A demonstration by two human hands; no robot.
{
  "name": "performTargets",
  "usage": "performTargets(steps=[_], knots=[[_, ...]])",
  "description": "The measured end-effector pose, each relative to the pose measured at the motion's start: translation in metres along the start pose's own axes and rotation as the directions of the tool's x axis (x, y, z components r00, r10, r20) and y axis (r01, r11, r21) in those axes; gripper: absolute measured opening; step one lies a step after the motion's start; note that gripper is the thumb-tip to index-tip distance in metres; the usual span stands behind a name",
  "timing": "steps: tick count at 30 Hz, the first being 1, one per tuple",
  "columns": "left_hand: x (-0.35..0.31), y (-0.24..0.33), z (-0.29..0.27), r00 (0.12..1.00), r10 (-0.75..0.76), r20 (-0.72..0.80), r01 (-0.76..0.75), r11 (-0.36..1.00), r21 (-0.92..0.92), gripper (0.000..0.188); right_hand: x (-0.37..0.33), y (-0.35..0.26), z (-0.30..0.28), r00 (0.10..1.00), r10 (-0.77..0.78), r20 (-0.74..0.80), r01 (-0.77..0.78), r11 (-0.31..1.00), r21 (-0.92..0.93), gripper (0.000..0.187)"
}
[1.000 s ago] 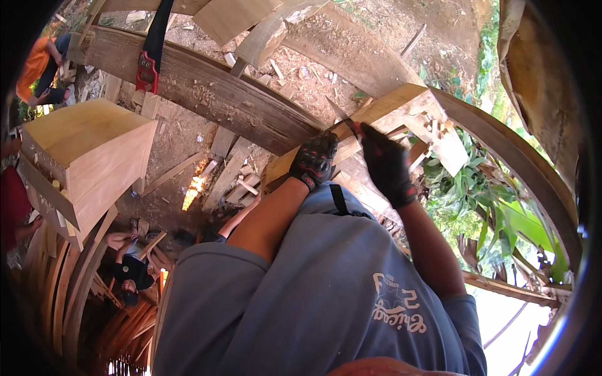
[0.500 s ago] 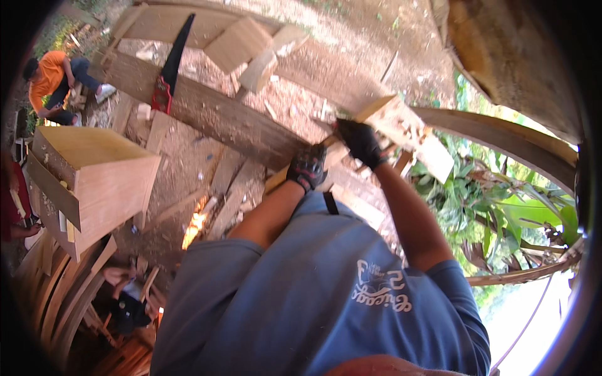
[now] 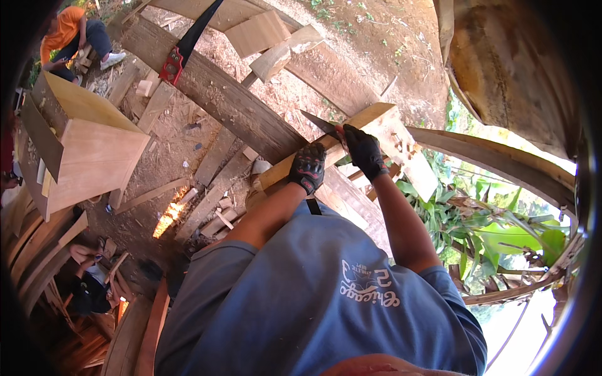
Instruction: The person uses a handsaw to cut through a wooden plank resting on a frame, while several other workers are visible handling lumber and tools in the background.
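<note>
My left hand (image 3: 307, 168), in a black glove, is closed on top of a squared wooden beam (image 3: 276, 177) that slants up to the right in front of me. My right hand (image 3: 364, 150), also gloved in black, grips a pointed metal blade (image 3: 320, 121) showing a bit of red at its grip. The blade points up and left, lying across the far side of the beam. Whether it is a knife or a saw cannot be made out. Pale wood with notches or chips (image 3: 407, 144) sits just right of my right hand.
A red-handled hand saw (image 3: 172, 66) lies on a long dark plank (image 3: 219, 88). Wood blocks (image 3: 257, 33) rest beyond it. A plywood box (image 3: 94, 153) stands left, near a person in orange (image 3: 68, 28). Another person (image 3: 94, 285) is lower left; leafy plants (image 3: 501, 232) grow right.
My view has shifted, so the box and saw sit further left. Both hands stay on the beam and the blade; more of the blade shows now.
</note>
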State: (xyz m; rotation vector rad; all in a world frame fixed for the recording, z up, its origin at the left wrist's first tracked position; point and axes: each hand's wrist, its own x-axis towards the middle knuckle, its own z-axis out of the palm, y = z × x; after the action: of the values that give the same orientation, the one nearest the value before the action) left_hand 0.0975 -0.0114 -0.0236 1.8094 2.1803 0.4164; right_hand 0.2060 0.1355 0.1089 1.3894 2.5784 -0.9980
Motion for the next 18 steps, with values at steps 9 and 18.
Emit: performTargets(steps=[9,18], knots=[[0.0,0.001,0.0,0.998,-0.051,-0.023,0.048,0.991,-0.127,0.024,0.097,-0.001,0.012,0.939,-0.146,0.313,0.309,0.759,-0.573,0.019],[0.0,-0.009,0.011,0.998,-0.057,-0.04,0.056,0.998,-0.033,0.048,0.156,-0.008,0.032,0.915,-0.14,0.379,0.371,0.66,-0.653,0.015]])
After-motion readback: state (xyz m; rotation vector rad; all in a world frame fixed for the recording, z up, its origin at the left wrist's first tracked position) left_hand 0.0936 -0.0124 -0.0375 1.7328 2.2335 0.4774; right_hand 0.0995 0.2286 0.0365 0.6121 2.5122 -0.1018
